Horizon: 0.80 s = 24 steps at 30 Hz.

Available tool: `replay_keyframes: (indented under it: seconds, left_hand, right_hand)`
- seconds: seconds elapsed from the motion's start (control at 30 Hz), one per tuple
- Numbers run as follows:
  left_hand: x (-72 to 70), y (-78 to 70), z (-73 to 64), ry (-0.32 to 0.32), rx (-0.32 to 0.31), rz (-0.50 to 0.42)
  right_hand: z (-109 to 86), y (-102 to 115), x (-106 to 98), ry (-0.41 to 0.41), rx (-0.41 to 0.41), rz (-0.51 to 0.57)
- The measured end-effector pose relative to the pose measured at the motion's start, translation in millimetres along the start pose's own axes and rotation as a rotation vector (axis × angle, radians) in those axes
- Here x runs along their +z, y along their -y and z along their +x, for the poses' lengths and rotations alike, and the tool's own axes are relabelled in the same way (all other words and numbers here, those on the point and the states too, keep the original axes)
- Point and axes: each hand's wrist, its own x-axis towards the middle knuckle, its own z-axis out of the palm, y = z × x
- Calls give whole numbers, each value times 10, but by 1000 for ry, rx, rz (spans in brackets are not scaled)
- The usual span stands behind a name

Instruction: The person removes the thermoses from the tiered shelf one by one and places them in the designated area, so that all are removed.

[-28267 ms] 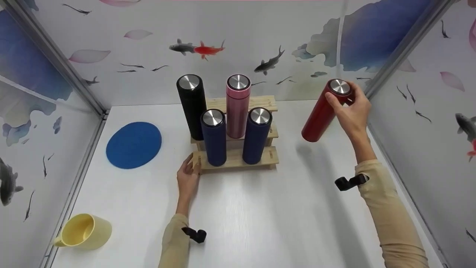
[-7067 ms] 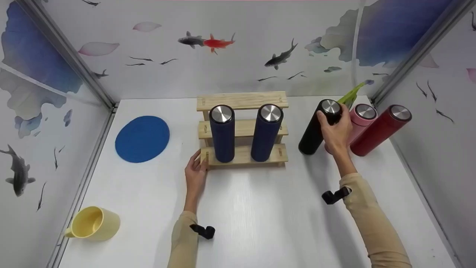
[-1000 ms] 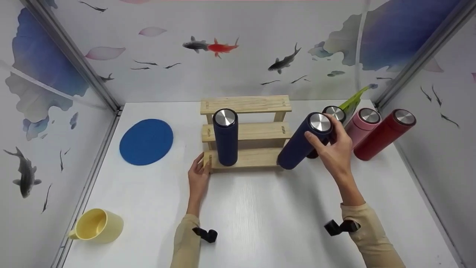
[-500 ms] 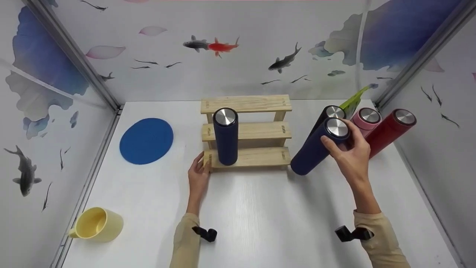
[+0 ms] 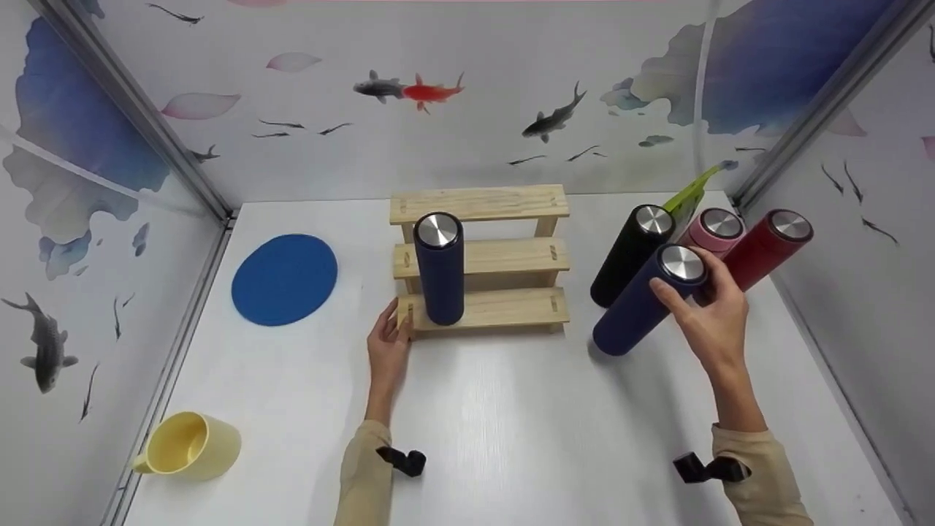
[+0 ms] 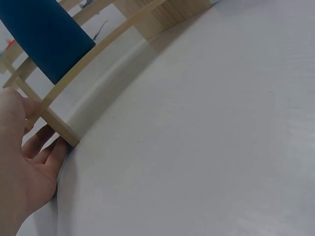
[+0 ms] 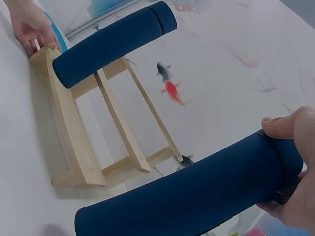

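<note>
My right hand (image 5: 712, 314) grips a dark blue thermos bottle (image 5: 634, 313) near its steel-topped lid, the bottle's base just over or on the white table to the right of the rack. In the right wrist view, thumb and fingers wrap the lid end of that bottle (image 7: 192, 191). At the front left corner of the three-step wooden rack (image 5: 504, 308), my left hand (image 5: 387, 343) holds the lowest step. The left wrist view has the thumb over the step and fingers below it. A second dark blue thermos bottle (image 5: 440, 277) stands on that step's left part.
Black (image 5: 632, 256), pink (image 5: 712, 232) and red (image 5: 767, 248) thermos bottles stand at the right, with a green item (image 5: 690, 193) behind them. A round blue mat (image 5: 285, 279) lies at the left. Nearer is a yellow mug (image 5: 193, 446). Printed walls enclose the table.
Earlier, the red, pink and black bottles went from the rack area to the right. Within the last second, my right hand carried one blue bottle rightward off the rack. My left hand stayed put.
</note>
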Motion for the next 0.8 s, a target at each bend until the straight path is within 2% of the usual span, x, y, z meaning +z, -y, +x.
replay_keyframes:
  seconds: [0.27,0.5,0.8]
  left_hand:
    - [-5,14,5,-7,-1,-4]
    - [-17,27,-1,-16,-2,0]
    - [-14,13,-9,17,-13,-25]
  right_hand:
    - [25,-135,-148,-46,62,-76]
    - [83,-218,-266,-97,86,-96]
    - [133,-293,-415,-129,124,-157]
